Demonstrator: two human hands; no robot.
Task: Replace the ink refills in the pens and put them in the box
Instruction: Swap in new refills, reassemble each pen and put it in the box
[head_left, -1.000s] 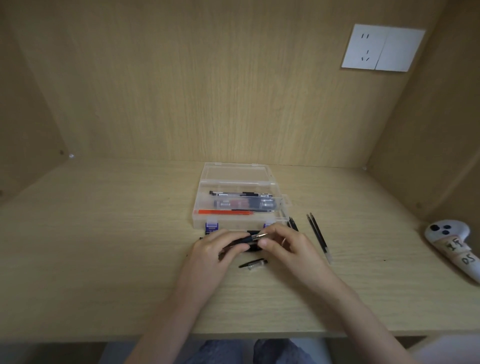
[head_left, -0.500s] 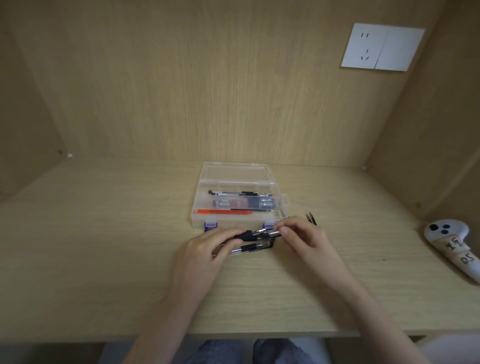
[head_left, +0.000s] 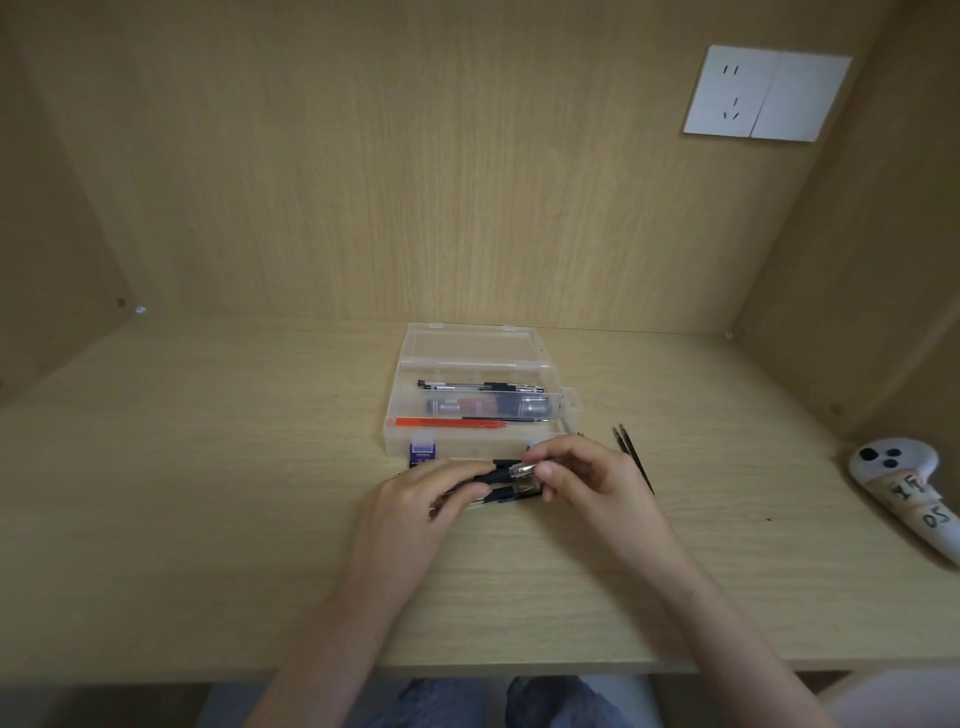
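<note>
A clear plastic box stands open on the wooden desk. A black pen, a grey case and an orange refill lie in it. In front of the box, my left hand grips a black pen barrel. My right hand pinches the clear tip piece at the barrel's right end. A second pen lies on the desk just under my fingers. Black refills lie to the right of my right hand, partly hidden by it.
A white controller marked with handwriting lies at the desk's right edge. A wall socket is on the back panel. Wooden side walls close in the desk on both sides. A small purple clasp sits on the box front.
The small tip piece that lay on the desk one second ago is gone from there. My right hand swung right, then came back and now pinches the clear tip at the barrel's end.
</note>
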